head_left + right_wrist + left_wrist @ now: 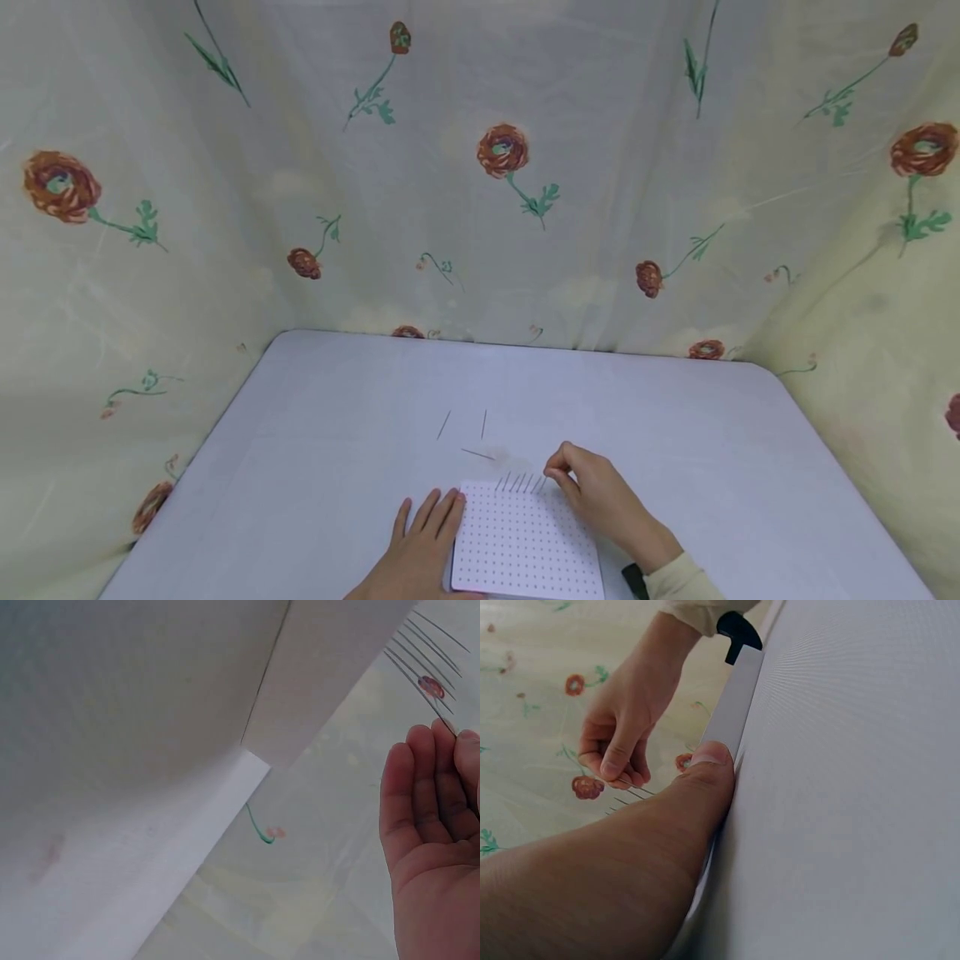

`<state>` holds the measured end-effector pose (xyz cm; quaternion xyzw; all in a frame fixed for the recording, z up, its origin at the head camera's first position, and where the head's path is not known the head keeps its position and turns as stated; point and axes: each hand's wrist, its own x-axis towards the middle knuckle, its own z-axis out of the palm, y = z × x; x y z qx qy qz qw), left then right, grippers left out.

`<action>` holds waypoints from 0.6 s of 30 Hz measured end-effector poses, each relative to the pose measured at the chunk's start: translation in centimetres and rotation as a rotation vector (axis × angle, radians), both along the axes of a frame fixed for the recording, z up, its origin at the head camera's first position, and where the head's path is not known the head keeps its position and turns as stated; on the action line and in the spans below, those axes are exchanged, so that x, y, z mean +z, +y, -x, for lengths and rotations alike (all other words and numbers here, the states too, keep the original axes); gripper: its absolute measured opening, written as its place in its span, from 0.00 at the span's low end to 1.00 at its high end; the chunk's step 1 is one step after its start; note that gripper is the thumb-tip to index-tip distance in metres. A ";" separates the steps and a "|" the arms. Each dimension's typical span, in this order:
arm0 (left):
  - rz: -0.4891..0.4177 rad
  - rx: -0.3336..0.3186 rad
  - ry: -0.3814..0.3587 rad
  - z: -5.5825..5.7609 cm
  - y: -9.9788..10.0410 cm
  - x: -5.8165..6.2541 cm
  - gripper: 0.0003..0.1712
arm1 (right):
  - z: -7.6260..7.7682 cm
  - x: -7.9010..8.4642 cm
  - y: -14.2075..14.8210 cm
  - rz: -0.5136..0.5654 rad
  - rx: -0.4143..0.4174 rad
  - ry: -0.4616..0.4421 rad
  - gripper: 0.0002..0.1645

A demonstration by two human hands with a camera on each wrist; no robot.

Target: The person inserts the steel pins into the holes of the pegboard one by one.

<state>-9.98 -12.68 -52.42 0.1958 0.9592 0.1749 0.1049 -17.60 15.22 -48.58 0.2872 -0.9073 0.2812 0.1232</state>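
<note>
A white pegboard [517, 542] with rows of small holes lies at the table's front. Several thin dark needles [513, 482] stand leaning in a row along its far edge. My right hand [600, 492] is at the board's far right corner, its thumb and forefinger pinching the upper end of the row's rightmost needle [427, 697]. In the left wrist view the same right hand [630, 720] shows its bent fingertips at that needle. My left hand [423, 542] rests against the board's left side with straight fingers, its thumb [712, 761] on the near edge.
Three loose needles, one of them a slanted needle [477, 454], lie on the white table [300, 433] beyond the board. A flower-printed curtain [585, 167] surrounds the table at the back and sides. A black band [634, 581] sits at my right wrist.
</note>
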 end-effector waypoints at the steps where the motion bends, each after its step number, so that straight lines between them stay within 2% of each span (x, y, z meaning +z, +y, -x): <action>1: 0.001 0.001 -0.003 0.0 0.0 0.0 0.73 | 0.0 0.0 0.0 -0.004 0.003 0.000 0.07; 12: 0.026 0.004 0.006 0.1 0.0 0.1 0.72 | 0.0 0.0 0.1 -0.016 0.035 0.014 0.07; 18: 0.021 0.007 0.008 0.1 0.0 0.1 0.72 | -0.1 -0.1 0.1 -0.033 0.021 0.015 0.07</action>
